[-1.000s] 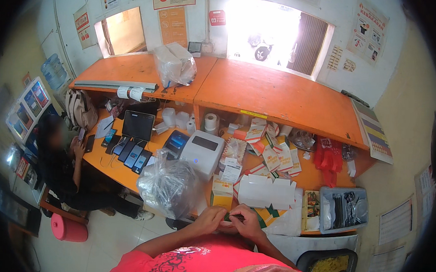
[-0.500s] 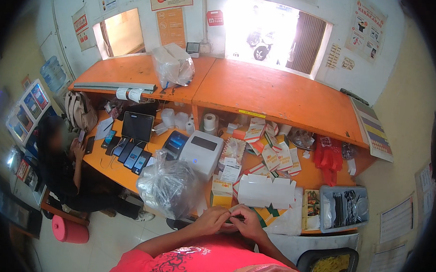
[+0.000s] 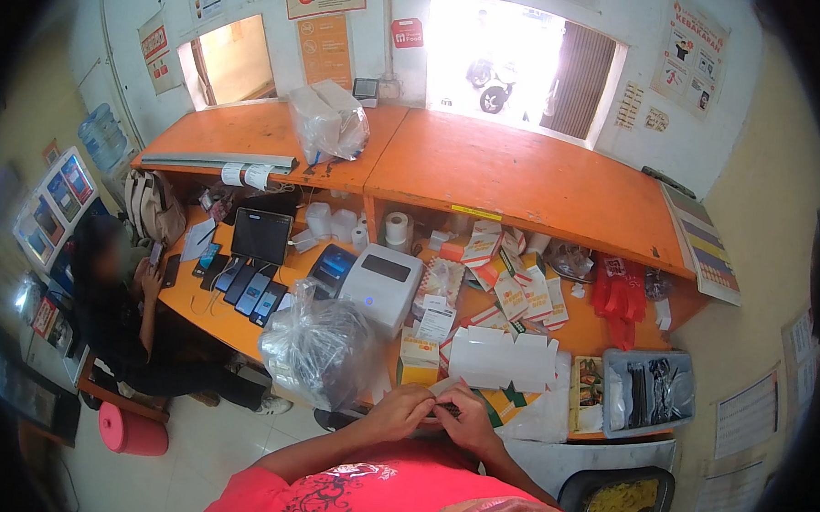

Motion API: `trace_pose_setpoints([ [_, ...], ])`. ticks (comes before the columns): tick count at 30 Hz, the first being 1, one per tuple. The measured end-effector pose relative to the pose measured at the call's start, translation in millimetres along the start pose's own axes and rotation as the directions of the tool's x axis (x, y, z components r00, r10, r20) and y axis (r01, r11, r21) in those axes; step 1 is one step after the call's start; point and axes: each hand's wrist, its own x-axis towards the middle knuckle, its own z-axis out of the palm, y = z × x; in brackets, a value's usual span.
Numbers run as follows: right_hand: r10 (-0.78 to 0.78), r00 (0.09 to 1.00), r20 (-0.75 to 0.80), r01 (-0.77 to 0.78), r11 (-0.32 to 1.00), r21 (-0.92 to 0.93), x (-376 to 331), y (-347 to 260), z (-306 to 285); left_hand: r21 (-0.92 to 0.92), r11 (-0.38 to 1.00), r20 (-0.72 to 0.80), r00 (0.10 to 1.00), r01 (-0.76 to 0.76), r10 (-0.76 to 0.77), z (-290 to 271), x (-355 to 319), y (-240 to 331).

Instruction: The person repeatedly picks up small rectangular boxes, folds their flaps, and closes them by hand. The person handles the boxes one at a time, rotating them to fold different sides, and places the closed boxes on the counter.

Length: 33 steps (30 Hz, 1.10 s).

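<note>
Close in front of my body, my left hand (image 3: pixel 401 413) and my right hand (image 3: pixel 466 418) meet with fingers bent and pinched together. Between them they grip a small carton (image 3: pixel 446 385), of which only a pale flap and a dark patterned edge show; my fingers hide the rest. Just beyond my left hand stands a white and yellow-orange food carton (image 3: pixel 419 359). A flat white unfolded carton (image 3: pixel 502 359) lies past my right hand, over a green and orange printed sheet (image 3: pixel 504 405).
A clear plastic bag (image 3: pixel 319 354) and a white printer (image 3: pixel 381 289) stand left of my hands. Printed cartons (image 3: pixel 518 293) pile up beyond. At right sits a grey-blue bin (image 3: pixel 646 394) of wrapped cutlery. A person (image 3: pixel 115 307) sits at left, holding a phone.
A pale flap of the carton now stands up above my fingertips, where it was scarcely visible before. Both hands stay in nearly the same place.
</note>
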Motion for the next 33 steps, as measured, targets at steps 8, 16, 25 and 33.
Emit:
trace_pose_setpoints([
  [8, 0.42, 0.862, 0.286, -0.502, 0.786, 0.361, -3.5, 5.9, -5.8, 0.01, 0.996, 0.064, 0.994, -0.089, 0.089, -0.5, -6.3, 9.5],
  [16, 0.11, 0.709, 0.697, -0.433, 0.848, 0.307, -2.9, 17.8, -11.8, -0.027, 0.956, -0.125, 0.949, -0.293, 0.288, 4.4, -12.0, 20.9],
  [25, 0.16, 0.877, 0.454, -0.468, 0.502, 0.727, -19.5, 61.0, -15.2, -0.308, 0.949, -0.194, 0.971, 0.073, -0.138, -11.5, 1.4, 6.9],
  [33, 0.24, 0.941, 0.24, -0.333, 0.514, 0.79, 3.8, 10.8, -42.3, -0.348, 0.843, 0.225, 0.91, 0.41, -0.349, -22.2, -13.9, -12.4],
])
